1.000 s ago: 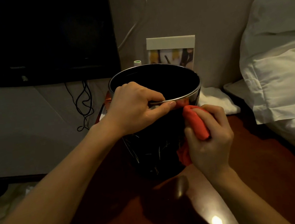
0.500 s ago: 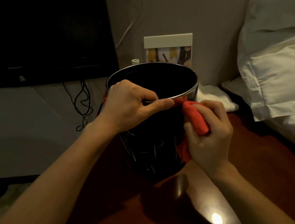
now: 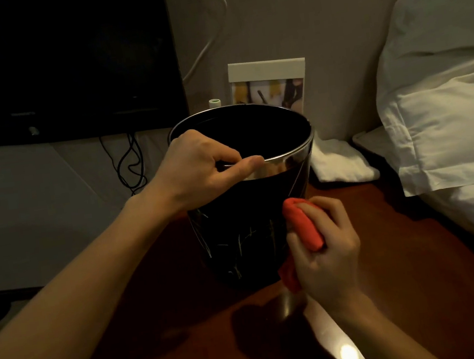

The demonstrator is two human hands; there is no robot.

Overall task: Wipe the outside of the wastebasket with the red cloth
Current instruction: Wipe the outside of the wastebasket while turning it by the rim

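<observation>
Wiping wastebasket [image 3: 236, 233] wall on worktop [image 3: 191, 349]: right hand [image 3: 325, 255] clenches red cloth [image 3: 303, 228] at lower side; left hand [image 3: 198, 166] pinches rim. I'd keep basket steady, press evenly, overlap strokes.

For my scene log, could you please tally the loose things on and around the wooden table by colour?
Red: 1, the red cloth
Black: 1, the wastebasket
White: 3, the folded towel, the card stand and the pillow
Total: 5
</observation>
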